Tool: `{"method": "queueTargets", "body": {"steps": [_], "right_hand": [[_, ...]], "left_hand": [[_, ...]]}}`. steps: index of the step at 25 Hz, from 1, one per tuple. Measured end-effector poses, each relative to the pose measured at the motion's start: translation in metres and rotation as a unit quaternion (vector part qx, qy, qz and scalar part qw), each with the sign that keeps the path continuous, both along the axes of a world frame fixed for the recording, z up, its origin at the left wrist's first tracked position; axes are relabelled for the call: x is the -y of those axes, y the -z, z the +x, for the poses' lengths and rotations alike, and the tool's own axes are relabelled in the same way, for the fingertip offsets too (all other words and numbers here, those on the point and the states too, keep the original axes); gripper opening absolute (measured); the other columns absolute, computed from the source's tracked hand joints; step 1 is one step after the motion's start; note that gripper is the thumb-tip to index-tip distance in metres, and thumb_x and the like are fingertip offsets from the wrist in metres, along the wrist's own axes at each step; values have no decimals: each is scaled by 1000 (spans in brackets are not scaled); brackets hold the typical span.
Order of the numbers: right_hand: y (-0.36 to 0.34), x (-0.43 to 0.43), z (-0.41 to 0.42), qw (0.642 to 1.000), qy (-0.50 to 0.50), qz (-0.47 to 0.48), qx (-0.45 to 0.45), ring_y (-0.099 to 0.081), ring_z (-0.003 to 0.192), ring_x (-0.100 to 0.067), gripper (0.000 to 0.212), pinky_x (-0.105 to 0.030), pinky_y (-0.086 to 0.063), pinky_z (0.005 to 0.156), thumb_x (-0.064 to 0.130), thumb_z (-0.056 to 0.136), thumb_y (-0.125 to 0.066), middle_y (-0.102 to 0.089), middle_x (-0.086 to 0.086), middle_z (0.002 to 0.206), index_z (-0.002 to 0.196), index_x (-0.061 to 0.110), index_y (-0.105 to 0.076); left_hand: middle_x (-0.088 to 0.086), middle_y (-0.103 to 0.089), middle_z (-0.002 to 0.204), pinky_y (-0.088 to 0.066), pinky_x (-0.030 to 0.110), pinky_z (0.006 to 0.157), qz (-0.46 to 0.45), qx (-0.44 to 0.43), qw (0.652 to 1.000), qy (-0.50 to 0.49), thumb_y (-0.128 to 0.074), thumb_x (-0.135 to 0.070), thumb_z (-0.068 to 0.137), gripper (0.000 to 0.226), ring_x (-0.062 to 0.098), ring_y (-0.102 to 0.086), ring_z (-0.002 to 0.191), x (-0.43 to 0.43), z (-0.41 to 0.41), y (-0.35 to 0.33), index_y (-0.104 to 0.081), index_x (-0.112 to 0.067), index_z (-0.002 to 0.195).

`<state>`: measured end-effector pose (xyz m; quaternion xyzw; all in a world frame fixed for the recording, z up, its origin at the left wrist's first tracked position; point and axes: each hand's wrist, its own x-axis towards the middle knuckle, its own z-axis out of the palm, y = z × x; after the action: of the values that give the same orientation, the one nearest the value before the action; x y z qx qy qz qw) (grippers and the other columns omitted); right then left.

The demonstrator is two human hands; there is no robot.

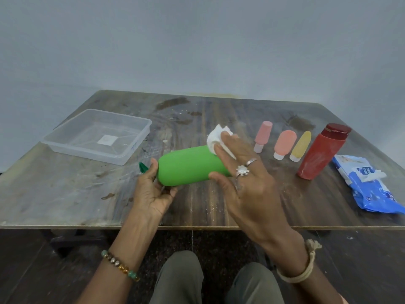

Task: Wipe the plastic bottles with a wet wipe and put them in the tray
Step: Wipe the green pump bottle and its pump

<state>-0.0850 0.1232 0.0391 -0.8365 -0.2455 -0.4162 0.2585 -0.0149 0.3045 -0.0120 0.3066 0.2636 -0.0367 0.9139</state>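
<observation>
A large green plastic bottle (pixel 188 166) lies on its side just above the table, cap end to the left. My left hand (pixel 151 191) grips it at the cap end, the dark green cap tip showing beyond my thumb. My right hand (pixel 243 172) presses a white wet wipe (pixel 215 137) against the bottle's far end, fingers spread over it. A clear plastic tray (pixel 131 150) sits at the left with nothing in it. At the right stand a pink bottle (pixel 263 134), an orange-pink bottle (pixel 283 143), a yellow bottle (pixel 302 144) and a tall red bottle (pixel 320 153).
A blue pack of wet wipes (pixel 368 189) lies at the table's right edge, a wipe poking out. The worn wooden table (pixel 87 194) stands against a grey wall. My knees show below the table's near edge.
</observation>
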Motion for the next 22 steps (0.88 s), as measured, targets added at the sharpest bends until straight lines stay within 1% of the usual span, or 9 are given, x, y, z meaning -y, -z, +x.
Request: {"method": "queueTargets", "body": {"steps": [1,2,5,8,12,15,17,19,22], "right_hand": [[3,-3,-1,999,19,-30,23,-50,132,-25,46,-41,-42,109,1,86,-72,-55,-12,139,130,2,-59],[5,-3,-2,998,44,-18,49,-55,127,-25,44,-37,-44,107,-3,83,-74,-59,-14,134,126,1,-63],[4,2,-1,989,84,72,94,-65,109,-18,31,-23,-47,101,4,81,-79,-68,-12,117,111,4,-73],[-4,0,-2,990,63,121,30,-60,117,-13,32,-27,-47,102,15,90,-71,-65,-9,124,120,4,-68],[-10,2,-8,997,46,46,27,-58,122,-19,40,-29,-44,106,18,88,-72,-62,-12,128,124,2,-64],[-12,6,-8,996,50,54,43,-65,109,-21,35,-32,-50,98,16,82,-80,-69,-10,115,114,4,-71],[-14,5,-14,996,22,67,54,-66,106,-18,27,-30,-51,96,15,85,-77,-71,-8,111,110,4,-73],[-18,4,-13,997,13,69,35,-64,110,-16,24,-29,-50,97,13,91,-69,-69,-9,116,114,5,-71],[-32,10,-1,996,3,80,-43,-58,122,-16,34,-26,-44,104,17,95,-61,-63,-7,128,127,6,-63]], "left_hand": [[8,-67,90,-60,34,51,5,-3,1000,2,-67,-36,91,29,22,-65,84,-1,0,1,-59,-11,104],[7,-68,90,-60,33,53,9,-2,1000,3,-68,-35,90,31,21,-67,83,-1,-1,2,-60,-11,108],[8,-73,82,-62,34,57,11,6,1000,-3,-70,-31,89,44,18,-73,70,-1,-2,11,-60,-6,124],[10,-74,84,-63,38,63,0,12,1000,-2,-72,-29,88,52,18,-74,66,-1,-1,11,-58,-2,130],[10,-68,86,-58,28,47,2,13,1000,-11,-71,-30,89,50,16,-72,56,0,-2,5,-58,-1,127],[11,-67,90,-55,26,45,-3,7,1000,-23,-71,-28,89,52,16,-72,55,3,-4,4,-57,0,130],[10,-66,92,-54,24,44,1,7,1000,-22,-71,-30,89,52,15,-71,56,2,-5,2,-57,-1,130],[10,-66,92,-55,25,45,-3,11,1000,-27,-72,-29,88,51,16,-72,61,1,-3,1,-58,-1,129],[11,-68,92,-56,26,47,8,16,1000,-19,-73,-27,87,46,17,-73,61,-1,-5,-1,-60,-2,123]]}}
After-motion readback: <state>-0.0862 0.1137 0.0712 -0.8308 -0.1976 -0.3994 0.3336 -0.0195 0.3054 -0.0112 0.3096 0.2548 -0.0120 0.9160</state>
